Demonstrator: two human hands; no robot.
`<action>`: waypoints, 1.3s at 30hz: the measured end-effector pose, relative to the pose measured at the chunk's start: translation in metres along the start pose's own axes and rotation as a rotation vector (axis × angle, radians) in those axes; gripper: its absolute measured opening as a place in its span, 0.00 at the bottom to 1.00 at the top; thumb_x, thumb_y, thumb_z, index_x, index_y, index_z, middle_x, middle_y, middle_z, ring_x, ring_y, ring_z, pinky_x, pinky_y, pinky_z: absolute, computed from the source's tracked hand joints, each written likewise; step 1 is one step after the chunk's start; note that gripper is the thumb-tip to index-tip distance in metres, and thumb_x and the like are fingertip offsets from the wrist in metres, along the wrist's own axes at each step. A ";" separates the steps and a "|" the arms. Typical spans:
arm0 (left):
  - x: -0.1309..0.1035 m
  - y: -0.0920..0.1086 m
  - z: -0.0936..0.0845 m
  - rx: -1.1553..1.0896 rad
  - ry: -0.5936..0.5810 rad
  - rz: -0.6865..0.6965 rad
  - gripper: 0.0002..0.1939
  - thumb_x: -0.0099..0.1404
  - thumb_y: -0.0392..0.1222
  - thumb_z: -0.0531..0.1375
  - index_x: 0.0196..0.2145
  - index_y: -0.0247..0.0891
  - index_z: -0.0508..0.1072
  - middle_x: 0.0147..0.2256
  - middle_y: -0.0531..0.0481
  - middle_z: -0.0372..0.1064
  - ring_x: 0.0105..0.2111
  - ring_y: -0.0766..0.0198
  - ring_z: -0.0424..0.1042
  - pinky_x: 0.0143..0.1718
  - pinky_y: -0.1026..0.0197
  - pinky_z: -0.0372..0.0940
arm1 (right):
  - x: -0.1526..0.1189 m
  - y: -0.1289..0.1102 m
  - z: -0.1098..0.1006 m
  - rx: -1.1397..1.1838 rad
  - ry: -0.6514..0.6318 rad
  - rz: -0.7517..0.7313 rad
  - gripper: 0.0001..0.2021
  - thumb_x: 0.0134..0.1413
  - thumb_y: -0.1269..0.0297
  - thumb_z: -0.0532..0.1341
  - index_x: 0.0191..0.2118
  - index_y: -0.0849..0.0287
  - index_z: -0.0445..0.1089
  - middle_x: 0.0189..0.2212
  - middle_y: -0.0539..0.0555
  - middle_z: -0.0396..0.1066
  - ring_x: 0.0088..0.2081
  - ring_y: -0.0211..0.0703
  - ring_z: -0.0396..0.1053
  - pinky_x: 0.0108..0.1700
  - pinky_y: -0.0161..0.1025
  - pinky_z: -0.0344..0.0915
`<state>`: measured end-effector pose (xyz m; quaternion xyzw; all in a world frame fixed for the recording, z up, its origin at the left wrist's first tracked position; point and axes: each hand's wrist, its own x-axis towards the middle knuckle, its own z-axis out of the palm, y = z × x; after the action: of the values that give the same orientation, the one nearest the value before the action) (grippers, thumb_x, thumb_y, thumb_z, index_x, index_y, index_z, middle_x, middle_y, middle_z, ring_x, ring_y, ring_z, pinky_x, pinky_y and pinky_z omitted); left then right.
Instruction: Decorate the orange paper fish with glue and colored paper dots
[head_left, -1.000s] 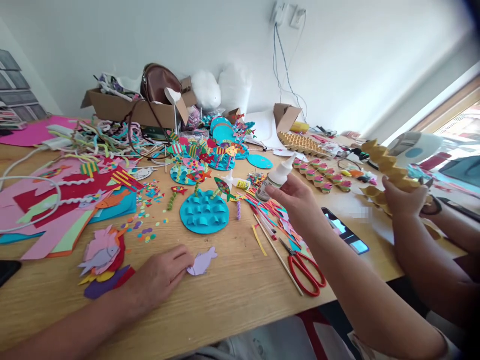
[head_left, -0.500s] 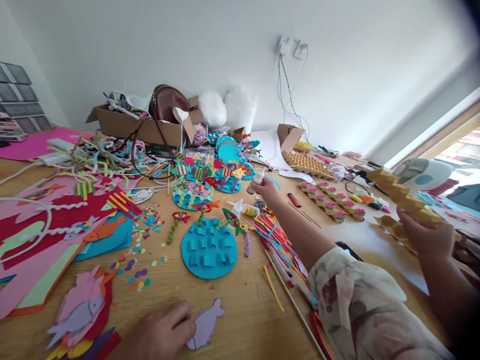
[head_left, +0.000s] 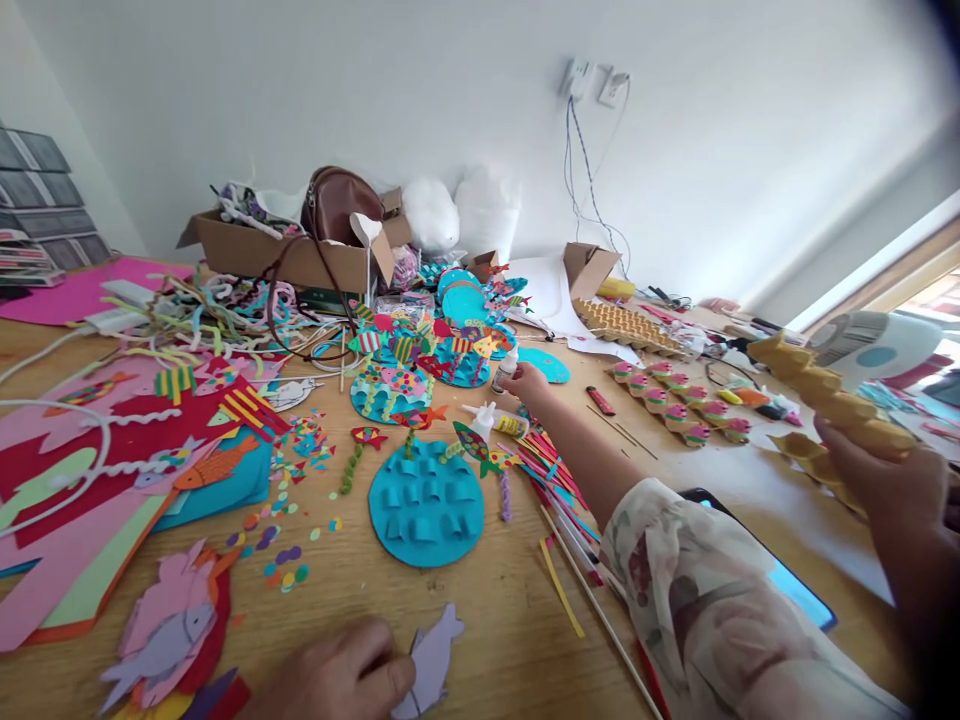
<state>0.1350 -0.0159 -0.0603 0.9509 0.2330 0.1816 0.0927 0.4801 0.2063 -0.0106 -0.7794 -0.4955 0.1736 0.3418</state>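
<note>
My left hand (head_left: 349, 672) rests low on the table with its fingers curled together at the edge of a lilac paper fish (head_left: 435, 655) that lies flat. Stretched forward, my right hand (head_left: 527, 385) is closed around a small glue bottle (head_left: 505, 368) with a white cap. Just before it lies a yellow-labelled glue bottle (head_left: 510, 424) on its side. A round blue paper base (head_left: 426, 510) with curled flaps sits between my hands, with paper fish on fuzzy stems at its upper edge. Several decorated blue bases stand behind it.
On the right another person's hand (head_left: 889, 490) holds a yellow egg-carton strip (head_left: 832, 395). A phone (head_left: 799, 590) lies beside my sleeve. Paper strips (head_left: 559, 470) and a thin stick (head_left: 600, 620) lie right of centre. Cut paper fish (head_left: 172, 630) are piled left; a cardboard box (head_left: 285, 258) stands behind.
The view has shifted slightly, and more of the phone shows. My right hand has brought the small glue bottle slightly lower, near the tabletop. My left hand stays by the lilac fish.
</note>
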 end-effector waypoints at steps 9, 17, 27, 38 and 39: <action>0.004 0.008 -0.017 0.020 -0.089 0.033 0.12 0.62 0.28 0.47 0.39 0.41 0.64 0.30 0.53 0.63 0.28 0.68 0.64 0.27 0.67 0.55 | -0.083 -0.025 -0.063 0.298 0.097 -0.018 0.05 0.50 0.65 0.55 0.34 0.59 0.64 0.27 0.49 0.67 0.30 0.37 0.68 0.28 0.32 0.62; 0.007 0.012 -0.025 -0.075 -0.082 -0.035 0.09 0.62 0.28 0.49 0.32 0.39 0.65 0.30 0.53 0.64 0.29 0.69 0.64 0.28 0.69 0.57 | -0.246 -0.061 -0.071 0.088 -0.466 -0.488 0.04 0.50 0.66 0.55 0.29 0.58 0.66 0.23 0.49 0.67 0.26 0.36 0.64 0.28 0.33 0.59; 0.020 0.008 -0.040 -0.760 0.121 -0.450 0.03 0.55 0.35 0.53 0.27 0.36 0.65 0.25 0.54 0.63 0.26 0.68 0.63 0.28 0.67 0.58 | -0.295 -0.042 -0.047 0.034 -0.546 -0.531 0.17 0.47 0.71 0.59 0.45 0.52 0.64 0.46 0.52 0.66 0.42 0.42 0.65 0.40 0.38 0.63; 0.029 0.017 -0.048 -1.274 0.133 -0.733 0.11 0.52 0.45 0.58 0.27 0.35 0.62 0.21 0.56 0.61 0.22 0.72 0.59 0.21 0.69 0.54 | -0.297 -0.044 -0.007 0.467 -0.640 -0.135 0.02 0.46 0.69 0.56 0.27 0.59 0.65 0.20 0.46 0.65 0.22 0.33 0.61 0.26 0.32 0.57; 0.029 0.018 -0.048 -1.278 0.128 -0.740 0.11 0.53 0.45 0.58 0.27 0.35 0.62 0.21 0.56 0.62 0.22 0.72 0.59 0.21 0.69 0.55 | -0.297 -0.043 -0.005 0.538 -0.674 -0.077 0.01 0.45 0.68 0.56 0.27 0.59 0.64 0.20 0.45 0.65 0.21 0.33 0.61 0.26 0.31 0.58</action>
<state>0.1481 -0.0133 -0.0030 0.5586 0.3921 0.2935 0.6694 0.3216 -0.0487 0.0026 -0.5434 -0.5454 0.5283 0.3582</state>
